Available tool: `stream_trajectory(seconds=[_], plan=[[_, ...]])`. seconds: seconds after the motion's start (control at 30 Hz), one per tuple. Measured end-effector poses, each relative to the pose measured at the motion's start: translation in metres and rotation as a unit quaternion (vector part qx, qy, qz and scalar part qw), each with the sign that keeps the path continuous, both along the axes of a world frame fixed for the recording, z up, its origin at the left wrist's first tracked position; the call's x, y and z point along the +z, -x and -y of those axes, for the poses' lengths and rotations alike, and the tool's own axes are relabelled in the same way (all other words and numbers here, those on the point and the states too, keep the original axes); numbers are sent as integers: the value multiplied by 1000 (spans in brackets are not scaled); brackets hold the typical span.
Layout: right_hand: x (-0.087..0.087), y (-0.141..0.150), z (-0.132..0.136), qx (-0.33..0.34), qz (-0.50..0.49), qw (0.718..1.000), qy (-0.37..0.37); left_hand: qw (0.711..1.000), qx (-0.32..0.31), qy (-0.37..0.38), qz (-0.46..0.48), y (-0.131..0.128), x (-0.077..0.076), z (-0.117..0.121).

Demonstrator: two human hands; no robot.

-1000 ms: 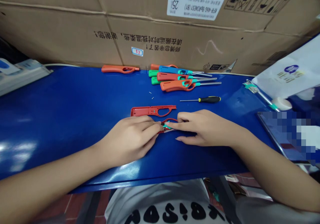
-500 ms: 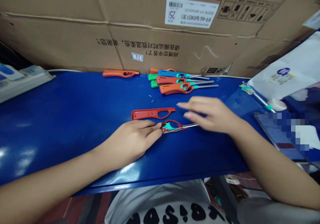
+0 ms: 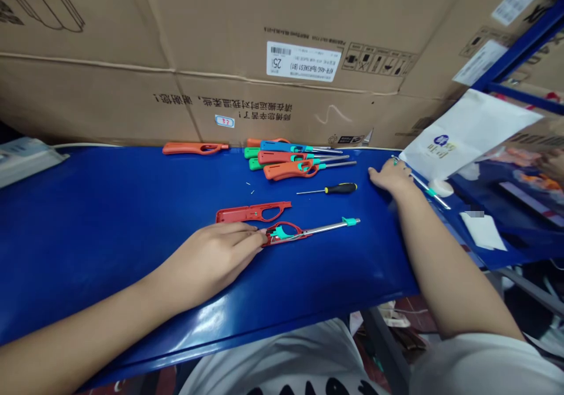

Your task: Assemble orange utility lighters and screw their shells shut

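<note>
My left hand (image 3: 215, 254) is closed on the rear of an open red lighter half (image 3: 304, 233), which lies on the blue table. In this half sit a green trigger (image 3: 280, 233) and wires, and a metal tube (image 3: 328, 227) with a green tip runs out to the right. Just behind lies the matching red shell half (image 3: 253, 212). Far over to the right, my right hand (image 3: 394, 177) is at several metal tubes (image 3: 420, 182) with green fittings. Its thumb points left; the other fingers are mostly hidden, so their grip cannot be made out. A black-and-yellow screwdriver (image 3: 341, 189) lies between the hands.
Several assembled lighters (image 3: 291, 168) are piled against a large cardboard box (image 3: 220, 24). An orange lighter body (image 3: 194, 148) lies left of them, and two tiny screws (image 3: 252, 191) in front. A white bag (image 3: 462, 136) and a tape roll (image 3: 440, 188) are at right.
My right hand has moved from above the metal tube to the far right, by the loose tubes. The screwdriver now shows on the table. My left hand keeps hold of the red half.
</note>
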State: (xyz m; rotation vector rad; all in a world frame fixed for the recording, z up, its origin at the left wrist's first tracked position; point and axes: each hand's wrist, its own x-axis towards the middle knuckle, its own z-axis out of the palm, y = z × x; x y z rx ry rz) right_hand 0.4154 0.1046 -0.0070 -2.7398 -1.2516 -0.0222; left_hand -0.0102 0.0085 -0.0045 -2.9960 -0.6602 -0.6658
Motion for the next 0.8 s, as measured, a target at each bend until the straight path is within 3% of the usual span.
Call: stream_trajectory(seconds=[0.5, 0.8], plan=[[-7, -13, -5, -57, -17, 998, -19, 1000, 2, 4, 6, 1, -3, -3], [-10, -25, -4, 28, -16, 997, -66, 1000, 3, 9, 0, 1, -3, -4]])
